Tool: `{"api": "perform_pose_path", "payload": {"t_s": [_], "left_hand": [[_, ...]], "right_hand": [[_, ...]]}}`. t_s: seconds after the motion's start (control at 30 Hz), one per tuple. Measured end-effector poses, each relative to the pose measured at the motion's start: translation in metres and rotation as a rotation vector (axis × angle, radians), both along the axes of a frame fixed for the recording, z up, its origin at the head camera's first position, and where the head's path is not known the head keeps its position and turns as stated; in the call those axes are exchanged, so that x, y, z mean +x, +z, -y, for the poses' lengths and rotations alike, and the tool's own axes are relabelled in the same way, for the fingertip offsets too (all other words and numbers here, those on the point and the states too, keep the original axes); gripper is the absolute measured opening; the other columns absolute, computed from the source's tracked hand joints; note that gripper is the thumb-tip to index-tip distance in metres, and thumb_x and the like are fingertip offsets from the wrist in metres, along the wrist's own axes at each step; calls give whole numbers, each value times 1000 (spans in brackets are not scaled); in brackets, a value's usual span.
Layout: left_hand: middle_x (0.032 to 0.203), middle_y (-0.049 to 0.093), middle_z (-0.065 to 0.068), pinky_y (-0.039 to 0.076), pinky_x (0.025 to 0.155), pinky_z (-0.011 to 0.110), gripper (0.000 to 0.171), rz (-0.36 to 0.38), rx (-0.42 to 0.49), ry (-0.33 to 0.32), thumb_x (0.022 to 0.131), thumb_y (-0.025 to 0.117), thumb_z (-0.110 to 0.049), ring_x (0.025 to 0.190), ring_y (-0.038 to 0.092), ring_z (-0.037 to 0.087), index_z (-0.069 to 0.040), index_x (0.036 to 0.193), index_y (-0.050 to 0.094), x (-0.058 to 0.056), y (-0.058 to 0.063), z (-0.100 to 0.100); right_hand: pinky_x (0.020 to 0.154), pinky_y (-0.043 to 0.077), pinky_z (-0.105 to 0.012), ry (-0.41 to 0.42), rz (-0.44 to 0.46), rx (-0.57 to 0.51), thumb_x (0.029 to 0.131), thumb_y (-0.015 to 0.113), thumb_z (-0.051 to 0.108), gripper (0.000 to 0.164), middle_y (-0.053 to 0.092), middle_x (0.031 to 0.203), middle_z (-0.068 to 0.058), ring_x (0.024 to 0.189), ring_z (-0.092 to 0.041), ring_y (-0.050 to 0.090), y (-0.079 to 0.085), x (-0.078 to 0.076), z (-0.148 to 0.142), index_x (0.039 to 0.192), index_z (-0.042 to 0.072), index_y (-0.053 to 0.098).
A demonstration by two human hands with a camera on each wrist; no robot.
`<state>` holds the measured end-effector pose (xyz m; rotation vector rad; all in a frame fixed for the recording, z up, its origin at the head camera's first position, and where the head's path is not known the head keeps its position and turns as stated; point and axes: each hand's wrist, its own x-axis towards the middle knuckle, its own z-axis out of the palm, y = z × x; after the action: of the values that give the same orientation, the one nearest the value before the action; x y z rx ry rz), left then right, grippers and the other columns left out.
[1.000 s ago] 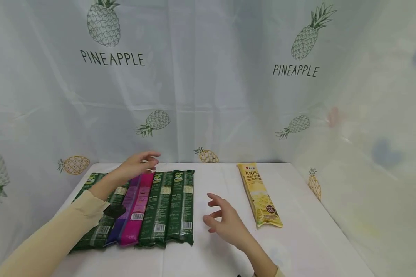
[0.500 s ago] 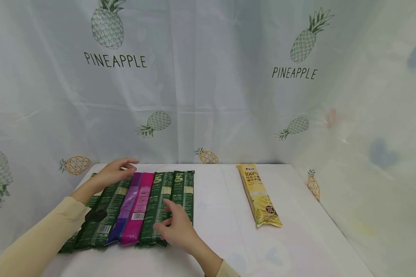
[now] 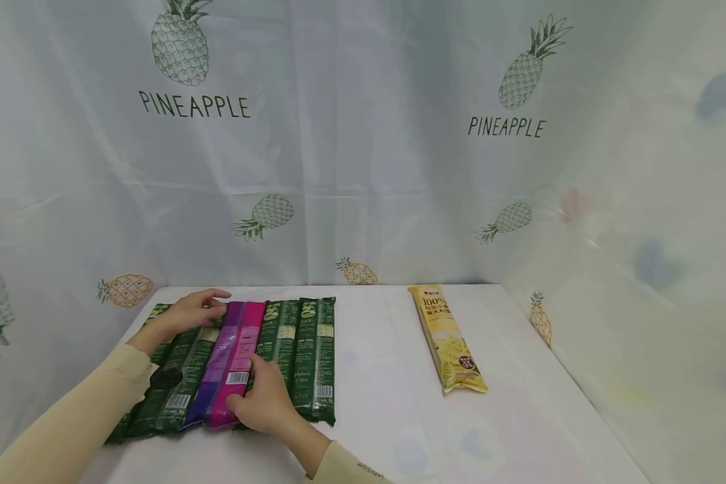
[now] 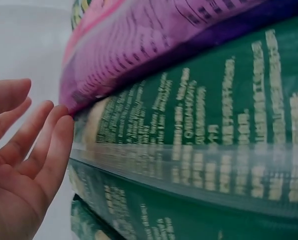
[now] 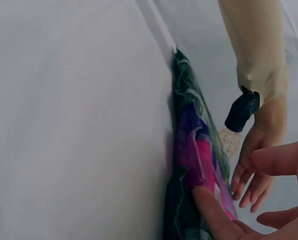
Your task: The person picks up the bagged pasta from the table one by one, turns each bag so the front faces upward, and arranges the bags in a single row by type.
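A pink and purple plastic package (image 3: 236,363) lies flat in a row between green spaghetti packages (image 3: 178,396) on its left and more green spaghetti packages (image 3: 314,363) on its right. My right hand (image 3: 266,400) is over the lower right part of the pink package, thumb at its near end. In the right wrist view the right thumb (image 5: 211,207) touches that end, with the other fingers spread. At the far end of the row hovers my left hand (image 3: 190,312), fingers loosely bent. In the left wrist view its fingertips (image 4: 64,122) are at the packages' end, gripping nothing.
A yellow pasta package (image 3: 448,339) lies by itself on the right of the white table (image 3: 393,403). Behind and at the sides hangs a pineapple-printed curtain (image 3: 369,154).
My right hand has moved left, from beside the row across the green packages to the pink one. The left hand has drawn back left from above the pink package's far end.
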<state>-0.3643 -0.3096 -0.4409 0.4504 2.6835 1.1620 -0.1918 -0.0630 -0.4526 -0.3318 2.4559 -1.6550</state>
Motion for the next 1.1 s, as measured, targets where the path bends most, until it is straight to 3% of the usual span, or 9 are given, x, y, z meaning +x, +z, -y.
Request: {"api": "perform_pose_path", "payload": {"t_s": [0.17,0.37,0.53,0.63,0.77,0.87,1.1], "left_hand": [[134,59,32,60,92,52,55,26,10,1,112,58,-21,114,68,41,5,157,41,-5,-8,2],[131,63,30,58,83,44,62,34,-46,27,111,60,-25,104,70,32,6,160,37,-9,-12,0],[139,58,35,57,92,53,73,26,-142,25,109,61,-35,116,66,42,8,162,33,-10,-10,-7],[140,56,38,55,95,59,74,16,-164,12,110,60,-33,118,65,46,11,161,30,-11,-9,-10],[134,60,38,57,90,55,74,12,-171,15,109,59,-29,111,68,42,14,160,28,-11,-11,-15],[136,58,38,59,88,52,76,50,-162,24,109,60,-29,110,69,40,12,162,25,-11,-12,-16],[143,51,43,62,86,47,79,104,-128,14,110,61,-27,110,71,40,13,163,18,-5,-14,-18]], "right_hand": [[84,53,-29,-48,18,94,85,83,19,80,58,120,-5,94,-11,53,-4,-6,11,157,8,50],[89,56,-34,-71,10,254,84,87,26,84,60,130,-7,101,-16,59,-4,-12,19,157,9,50],[83,58,-33,-81,-3,359,78,95,33,96,54,127,-5,98,-17,60,-9,-16,29,159,11,49],[83,59,-32,-85,-18,422,75,98,37,99,51,129,-4,101,-19,62,-8,-17,33,158,11,50],[76,57,-27,-82,-68,508,73,100,35,94,48,127,-3,92,-18,63,-6,-17,35,152,10,56],[70,55,-24,-60,-97,557,76,99,34,90,48,123,-1,84,-15,61,-7,-18,36,152,10,57],[75,55,-22,-18,-173,564,82,91,27,79,55,131,0,94,-12,62,-13,-16,32,153,13,59]]}}
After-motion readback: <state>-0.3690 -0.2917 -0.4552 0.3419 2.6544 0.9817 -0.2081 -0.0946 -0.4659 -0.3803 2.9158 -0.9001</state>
